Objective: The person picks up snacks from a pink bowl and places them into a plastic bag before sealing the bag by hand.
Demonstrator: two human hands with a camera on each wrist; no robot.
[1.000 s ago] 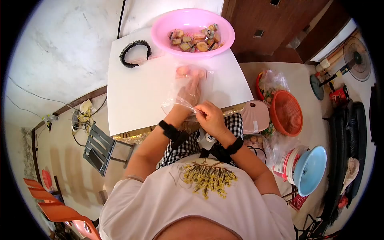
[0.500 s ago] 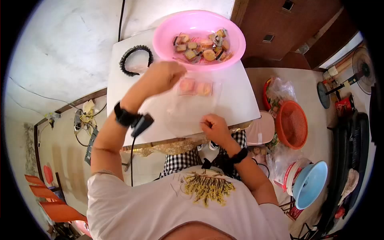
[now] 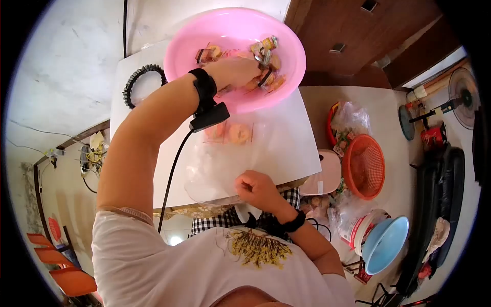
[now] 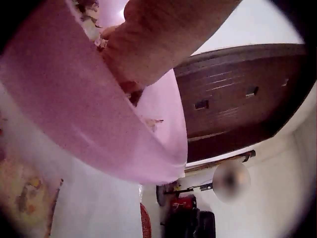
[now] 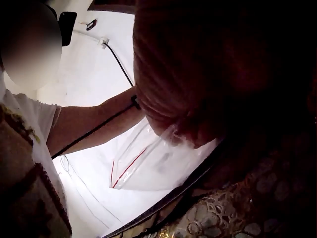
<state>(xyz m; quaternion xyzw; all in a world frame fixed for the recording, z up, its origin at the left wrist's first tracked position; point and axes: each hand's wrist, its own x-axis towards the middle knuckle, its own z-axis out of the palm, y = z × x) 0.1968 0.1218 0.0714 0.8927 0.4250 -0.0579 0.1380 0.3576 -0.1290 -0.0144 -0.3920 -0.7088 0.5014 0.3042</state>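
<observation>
My left hand (image 3: 235,72) reaches down into a pink plastic basin (image 3: 179,77) among several individually wrapped snacks (image 3: 204,53). In the left wrist view the basin's wall (image 4: 84,129) hides its fingertips, so I cannot tell whether they hold a packet. Near the table's front edge, my right hand (image 3: 258,190) is curled and pinches the edge of a clear plastic bag (image 3: 212,169). That bag lies flat on the white table, with two wrapped round snacks (image 3: 239,134) at its far end. A red line on the bag's edge (image 5: 130,168) shows below the right hand in the right wrist view.
A black headband (image 3: 134,87) lies left of the basin. On the floor to the right stand an orange-red basket (image 3: 364,166), a light blue basin (image 3: 386,245) and a pink stool (image 3: 322,176). A black cable (image 3: 171,189) hangs from the left wrist camera.
The left hand has come out of the clear bag, leaving two wrapped snacks in it, and moved forward into the pink basin. The right hand keeps hold of the bag's edge.
</observation>
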